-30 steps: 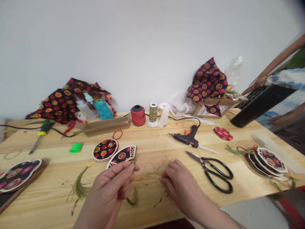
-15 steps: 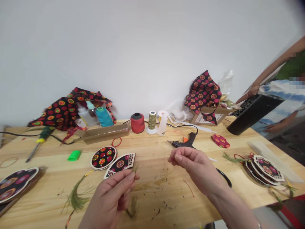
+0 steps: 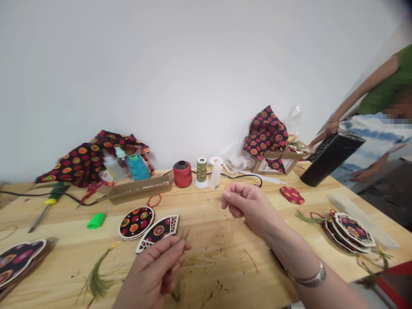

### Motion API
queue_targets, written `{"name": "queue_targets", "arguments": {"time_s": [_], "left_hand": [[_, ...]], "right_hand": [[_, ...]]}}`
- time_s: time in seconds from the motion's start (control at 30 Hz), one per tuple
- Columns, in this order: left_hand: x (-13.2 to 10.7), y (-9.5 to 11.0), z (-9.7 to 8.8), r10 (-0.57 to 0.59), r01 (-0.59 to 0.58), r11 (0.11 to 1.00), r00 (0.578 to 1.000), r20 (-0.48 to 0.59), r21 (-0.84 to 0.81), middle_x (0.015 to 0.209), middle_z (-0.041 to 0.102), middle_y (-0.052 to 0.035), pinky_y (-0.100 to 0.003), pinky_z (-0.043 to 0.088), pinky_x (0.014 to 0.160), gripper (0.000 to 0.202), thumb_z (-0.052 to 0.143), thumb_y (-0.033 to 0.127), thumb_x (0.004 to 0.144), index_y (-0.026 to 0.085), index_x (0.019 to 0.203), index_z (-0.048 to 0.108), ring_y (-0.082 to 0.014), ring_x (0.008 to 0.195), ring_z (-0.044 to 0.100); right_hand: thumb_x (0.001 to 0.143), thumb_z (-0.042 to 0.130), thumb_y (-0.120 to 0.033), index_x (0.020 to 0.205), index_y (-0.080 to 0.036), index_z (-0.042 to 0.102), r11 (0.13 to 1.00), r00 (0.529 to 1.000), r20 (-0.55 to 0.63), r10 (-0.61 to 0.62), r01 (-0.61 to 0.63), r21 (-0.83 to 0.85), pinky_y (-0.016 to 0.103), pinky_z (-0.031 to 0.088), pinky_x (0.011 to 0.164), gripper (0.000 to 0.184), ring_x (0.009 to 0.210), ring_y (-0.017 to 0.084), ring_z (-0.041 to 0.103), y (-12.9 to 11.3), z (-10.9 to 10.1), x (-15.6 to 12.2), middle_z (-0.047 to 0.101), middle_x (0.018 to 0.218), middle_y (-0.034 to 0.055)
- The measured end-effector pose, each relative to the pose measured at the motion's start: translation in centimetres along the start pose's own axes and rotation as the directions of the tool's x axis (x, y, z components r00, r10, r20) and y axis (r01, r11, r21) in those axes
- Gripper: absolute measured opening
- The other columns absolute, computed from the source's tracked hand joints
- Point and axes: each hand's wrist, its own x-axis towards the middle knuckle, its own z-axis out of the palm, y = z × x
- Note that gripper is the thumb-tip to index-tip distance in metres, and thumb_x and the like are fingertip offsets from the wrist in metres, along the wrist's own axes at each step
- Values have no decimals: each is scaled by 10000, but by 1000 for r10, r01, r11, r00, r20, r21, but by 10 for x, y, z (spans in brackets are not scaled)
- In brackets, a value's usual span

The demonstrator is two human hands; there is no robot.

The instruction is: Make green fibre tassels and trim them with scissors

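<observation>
My left hand [image 3: 157, 268] is closed in a pinch on a green thread tassel [image 3: 185, 234]. Fine strands poke out above the fingertips, and more hang below the hand. To its right and higher up, my right hand [image 3: 249, 208] is also pinched, over the table; what its fingertips hold, if anything, is too fine to make out. Just beyond the left hand lie a fan-shaped wooden-framed piece [image 3: 159, 231] and a round framed piece [image 3: 137, 223], both filled with patterned fabric. Another green tassel [image 3: 99, 277] rests left of that hand.
A red thread spool [image 3: 182, 174], an olive thread spool [image 3: 201, 170] and a teal thread cone [image 3: 139, 167] stand near the wall. Stacked framed pieces [image 3: 352, 229] lie at right, a screwdriver [image 3: 48, 208] at left. Behind a black roll [image 3: 333, 159] stands another person [image 3: 370, 103].
My right hand has moved up and slightly left, away from my left hand, and now covers the glue gun. The left hand keeps its pinch. The whole view has shifted a little.
</observation>
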Motion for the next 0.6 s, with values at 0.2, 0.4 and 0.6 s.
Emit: {"name": "queue_targets", "arguments": {"time_s": [0.2,0.4,0.6], "left_hand": [[-2,3,5,10,-10,1000,999,-35,3,487,515,29,-120,233,353,237,839,297,527,153,682,732,-41,429,318],[-3,12,10,27,-27,999,1000,-3,-21,559,570,18,-110,221,357,237,833,309,537,145,653,707,-12,412,268],[-1,19,20,-30,38,995,996,83,-88,697,681,-65,-123,159,364,226,818,276,580,125,675,678,9,398,203]], "right_hand": [[722,643,-312,641,-143,565,987,1000,-15,-4,2,-158,156,237,360,202,362,29,404,-5,7,3,500,473,-58],[710,631,-336,680,-151,546,986,1000,9,19,-17,-164,150,375,339,206,528,127,645,-10,14,4,596,680,0],[762,564,-299,704,-159,527,981,1000,15,14,-10,-196,166,391,373,155,512,120,618,-7,27,3,581,635,-9]]}}
